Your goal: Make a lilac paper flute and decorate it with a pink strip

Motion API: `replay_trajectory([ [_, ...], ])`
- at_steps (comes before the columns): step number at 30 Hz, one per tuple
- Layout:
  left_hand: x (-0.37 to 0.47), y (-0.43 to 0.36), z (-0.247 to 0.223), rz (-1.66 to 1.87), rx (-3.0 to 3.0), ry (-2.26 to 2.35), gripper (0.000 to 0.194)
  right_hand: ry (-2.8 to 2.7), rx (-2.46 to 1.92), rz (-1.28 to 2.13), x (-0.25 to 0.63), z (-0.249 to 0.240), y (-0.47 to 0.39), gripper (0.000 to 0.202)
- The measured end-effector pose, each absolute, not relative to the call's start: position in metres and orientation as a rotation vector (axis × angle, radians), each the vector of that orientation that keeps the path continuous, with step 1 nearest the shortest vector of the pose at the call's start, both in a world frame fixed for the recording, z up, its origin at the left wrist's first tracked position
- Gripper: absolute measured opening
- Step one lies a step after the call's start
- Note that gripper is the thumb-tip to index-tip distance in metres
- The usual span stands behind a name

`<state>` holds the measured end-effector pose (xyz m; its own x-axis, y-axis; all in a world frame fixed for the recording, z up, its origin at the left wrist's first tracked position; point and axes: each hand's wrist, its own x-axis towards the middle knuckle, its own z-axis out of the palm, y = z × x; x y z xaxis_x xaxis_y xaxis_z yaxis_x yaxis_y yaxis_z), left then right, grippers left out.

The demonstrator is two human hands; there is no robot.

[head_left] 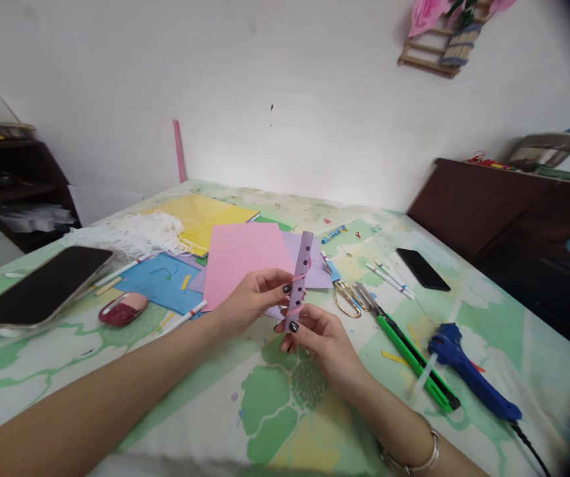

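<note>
Both hands hold a purple paper tube (304,257) with dark dots and a thin pink strip wound round it. The tube stands nearly upright over the table. My left hand (265,291) pinches its left side around mid-height. Lower down, my right hand (317,334) grips the bottom end, thumb in front and fingers behind. Just behind the hands lies a pink sheet (245,255), on top of purple, blue (158,285) and yellow sheets (200,215).
Right: gold-handled scissors (348,298), green cutter (408,351), blue glue gun (473,374) with cord, black phone (422,269), pens. Left: large phone (41,285), white yarn (140,233), pink-red object (123,309). A small blue tube (333,234) lies farther back.
</note>
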<state>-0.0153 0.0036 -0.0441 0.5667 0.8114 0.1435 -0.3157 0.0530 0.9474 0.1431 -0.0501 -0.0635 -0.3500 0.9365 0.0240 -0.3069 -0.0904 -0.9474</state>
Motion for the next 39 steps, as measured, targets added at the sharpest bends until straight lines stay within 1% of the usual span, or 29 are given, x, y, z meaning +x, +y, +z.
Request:
replay_trajectory([
  [9,-0.016,0.0044,-0.0431,0.954,1.242,0.515,0.025,-1.224,-0.895,1.514,0.1422,-0.0599,-0.0493,0.03],
  [39,-0.0171,0.0039,-0.0349,0.919,1.202,0.526,0.022,-1.286,-0.95,1.388,0.1429,-0.065,-0.046,0.023],
])
